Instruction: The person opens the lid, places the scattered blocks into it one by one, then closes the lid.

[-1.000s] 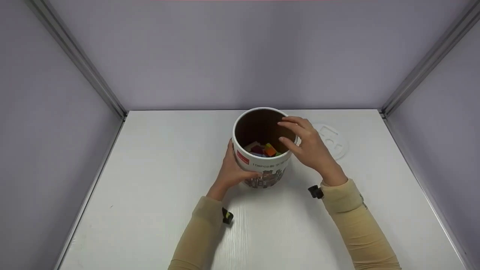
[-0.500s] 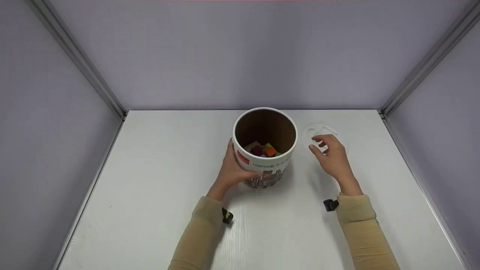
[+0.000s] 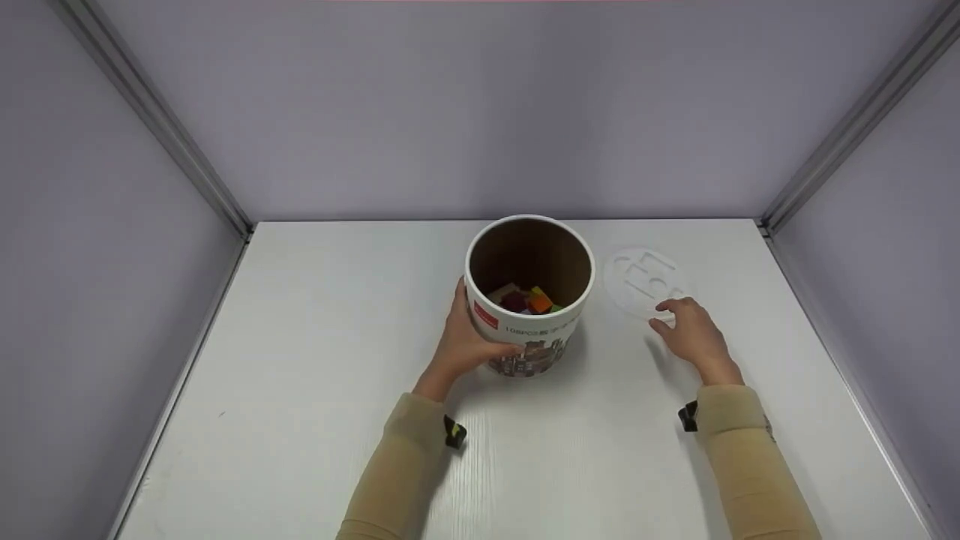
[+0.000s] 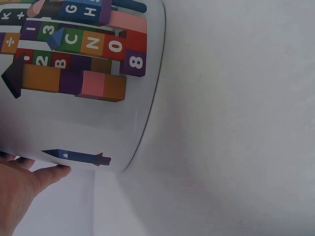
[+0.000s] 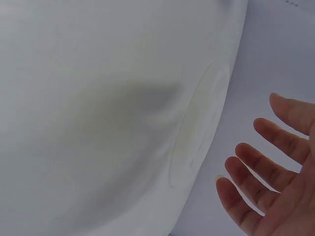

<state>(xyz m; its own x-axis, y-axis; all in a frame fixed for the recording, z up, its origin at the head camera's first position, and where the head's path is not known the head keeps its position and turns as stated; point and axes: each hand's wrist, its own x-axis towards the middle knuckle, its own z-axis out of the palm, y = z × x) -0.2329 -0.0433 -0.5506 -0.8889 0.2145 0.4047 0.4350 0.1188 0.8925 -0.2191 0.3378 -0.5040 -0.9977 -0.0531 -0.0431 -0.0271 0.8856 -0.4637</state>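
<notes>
A tall white bucket [image 3: 537, 331] with printed pictures stands on the table, tilted slightly, its round mouth facing up. Colourful blocks [image 3: 530, 301] lie at its bottom. My left hand [image 3: 463, 341] grips the bucket's left side, thumb across the front; its other fingers are mostly behind the wall. In the left wrist view, printed letter and number blocks show on the bucket [image 4: 74, 120]. My right hand [image 3: 696, 339] hovers by the near right edge of a clear round lid [image 3: 632, 279], fingers loosely bent and holding nothing. The right wrist view shows that hand's fingers [image 5: 246, 167] spread apart.
The white tabletop [image 3: 322, 322] is bounded by grey panels [image 3: 525, 112] at the back and both sides. The lid lies flat to the right of the bucket. A small dark wrist device [image 3: 454, 433] sits at the left sleeve, another [image 3: 688, 417] at the right.
My right hand has left the bucket's rim and moved right and toward me, past the lid, which now shows more fully. The left hand and the bucket have stayed in place.
</notes>
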